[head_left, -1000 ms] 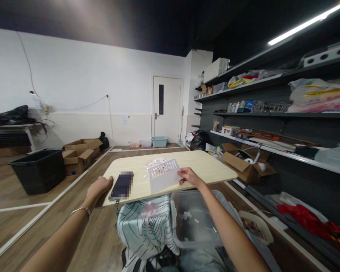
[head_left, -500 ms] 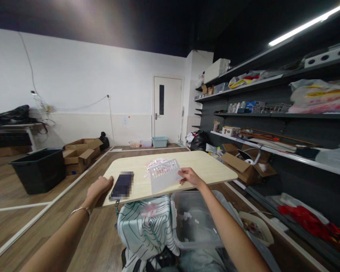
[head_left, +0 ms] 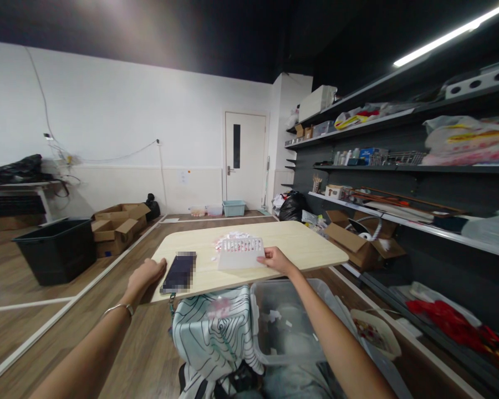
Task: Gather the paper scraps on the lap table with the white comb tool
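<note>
My right hand point(head_left: 276, 260) pinches the right side of a white card point(head_left: 239, 259) with a row of slots along its top edge. The card is tilted above the light wooden tabletop point(head_left: 305, 249). Behind it lies a pile of small white and pink pieces point(head_left: 233, 235), partly hidden by the card. At the tabletop's left edge, my left hand point(head_left: 148, 271) has its fingers curled on the rim, just left of a dark phone point(head_left: 181, 271), which is partly blurred out.
Below the tabletop, a clear plastic bin point(head_left: 289, 321) holds a few white scraps, beside patterned cloth point(head_left: 212, 327). An oval tub point(head_left: 376, 332) stands to the right. A black bin point(head_left: 58, 249) and cardboard boxes point(head_left: 116, 233) are at left; loaded shelves point(head_left: 399, 169) line the right wall.
My right hand has tipped the white card, so its face appears shorter and its slotted edge runs nearly level. My left hand and the phone have stayed in place.
</note>
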A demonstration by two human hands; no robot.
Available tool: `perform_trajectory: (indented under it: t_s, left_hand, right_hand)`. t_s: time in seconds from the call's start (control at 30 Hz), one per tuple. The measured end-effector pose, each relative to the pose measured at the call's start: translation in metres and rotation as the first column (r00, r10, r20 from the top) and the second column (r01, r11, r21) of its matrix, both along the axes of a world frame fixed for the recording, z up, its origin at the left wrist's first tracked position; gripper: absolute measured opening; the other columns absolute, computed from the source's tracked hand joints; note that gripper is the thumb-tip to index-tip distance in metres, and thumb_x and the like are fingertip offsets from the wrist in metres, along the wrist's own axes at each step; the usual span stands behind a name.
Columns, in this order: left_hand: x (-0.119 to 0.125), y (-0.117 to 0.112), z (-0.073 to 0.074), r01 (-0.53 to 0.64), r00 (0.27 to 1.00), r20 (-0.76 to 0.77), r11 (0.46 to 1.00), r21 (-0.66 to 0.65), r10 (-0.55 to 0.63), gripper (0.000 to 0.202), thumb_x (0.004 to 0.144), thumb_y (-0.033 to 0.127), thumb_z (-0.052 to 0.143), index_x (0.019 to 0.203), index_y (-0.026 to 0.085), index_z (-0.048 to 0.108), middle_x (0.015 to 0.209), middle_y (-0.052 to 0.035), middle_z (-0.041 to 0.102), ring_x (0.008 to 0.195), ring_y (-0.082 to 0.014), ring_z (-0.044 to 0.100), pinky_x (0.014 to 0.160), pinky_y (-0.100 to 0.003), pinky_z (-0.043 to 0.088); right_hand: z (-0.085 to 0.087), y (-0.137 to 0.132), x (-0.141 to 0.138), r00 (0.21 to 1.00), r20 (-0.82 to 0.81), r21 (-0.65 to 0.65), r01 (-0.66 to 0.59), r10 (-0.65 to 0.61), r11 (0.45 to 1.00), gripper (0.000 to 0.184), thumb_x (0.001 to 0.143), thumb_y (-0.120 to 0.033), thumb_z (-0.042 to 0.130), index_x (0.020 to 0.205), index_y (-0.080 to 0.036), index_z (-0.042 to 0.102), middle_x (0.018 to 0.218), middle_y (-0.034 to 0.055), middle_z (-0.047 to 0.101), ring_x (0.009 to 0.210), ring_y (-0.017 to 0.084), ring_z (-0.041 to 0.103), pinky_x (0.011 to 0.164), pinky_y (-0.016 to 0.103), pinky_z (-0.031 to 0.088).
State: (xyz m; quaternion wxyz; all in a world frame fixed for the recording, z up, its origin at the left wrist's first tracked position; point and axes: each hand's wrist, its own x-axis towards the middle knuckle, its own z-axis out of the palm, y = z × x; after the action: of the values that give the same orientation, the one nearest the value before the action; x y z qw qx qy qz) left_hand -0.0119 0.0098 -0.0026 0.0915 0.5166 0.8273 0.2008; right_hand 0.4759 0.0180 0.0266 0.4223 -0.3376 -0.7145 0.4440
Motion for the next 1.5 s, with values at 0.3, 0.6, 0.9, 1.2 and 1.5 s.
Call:
perform_trajectory:
  t_s: [0.3,0.6,0.9,1.2,1.5]
  left_hand:
    - [0.0004,-0.0007,0.0005,-0.005,1.000,0.011,1.000,0.001,0.005,0.086,0.088,0.063,0.035,0.130,-0.006,0.062,0.114,-0.0368,0.071,0.106,-0.0483,0.071,0.087,-0.053,0.053]
    - [-0.0008,0.0001,-0.0002,-0.004,1.000,0.011,1.000,-0.010,0.004,0.086,0.089,0.063,0.035,0.132,-0.006,0.061,0.118,-0.0357,0.070,0.111,-0.0490,0.069,0.090,-0.052,0.052]
    - [0.0015,-0.0016,0.0013,-0.017,1.000,0.010,1.000,0.009,0.017,0.084,0.087,0.063,0.039,0.131,-0.005,0.063,0.115,-0.0344,0.072,0.107,-0.0473,0.071,0.088,-0.051,0.053]
    - [0.0004,-0.0007,0.0007,0.008,1.000,0.004,1.000,-0.007,-0.008,0.086,0.088,0.063,0.035,0.131,-0.008,0.061,0.119,-0.0370,0.070,0.111,-0.0488,0.069,0.090,-0.053,0.052]
    - [0.0022,-0.0016,0.0022,0.010,1.000,-0.011,1.000,-0.009,-0.010,0.087,0.089,0.063,0.034,0.132,-0.007,0.060,0.121,-0.0369,0.069,0.113,-0.0480,0.069,0.093,-0.053,0.052]
  right_hand:
    - [0.0010,0.0001,0.0026,0.999,0.042,0.006,-0.031,0.031,0.999,0.056,0.064,-0.064,0.085,0.081,-0.012,0.078,0.070,0.0028,0.069,0.062,0.013,0.051,0.059,0.025,0.039]
    - [0.0034,-0.0035,-0.0023,0.998,0.038,0.007,-0.042,0.042,0.999,0.059,0.062,-0.067,0.087,0.077,-0.011,0.078,0.069,0.0020,0.067,0.064,0.013,0.050,0.061,0.025,0.037]
    - [0.0038,-0.0027,0.0002,1.000,-0.006,0.016,-0.001,0.001,1.000,0.059,0.060,-0.066,0.088,0.083,-0.012,0.080,0.078,0.0054,0.075,0.069,0.017,0.059,0.066,0.028,0.044]
    - [0.0066,-0.0048,0.0007,1.000,0.025,0.011,-0.019,0.019,1.000,0.060,0.060,-0.068,0.087,0.080,-0.012,0.079,0.075,0.0045,0.072,0.067,0.015,0.055,0.062,0.026,0.041]
    - [0.0038,-0.0047,0.0005,0.996,0.089,0.029,-0.005,0.002,1.000,0.062,0.062,-0.071,0.084,0.076,-0.012,0.079,0.065,0.0008,0.064,0.062,0.012,0.047,0.058,0.025,0.034]
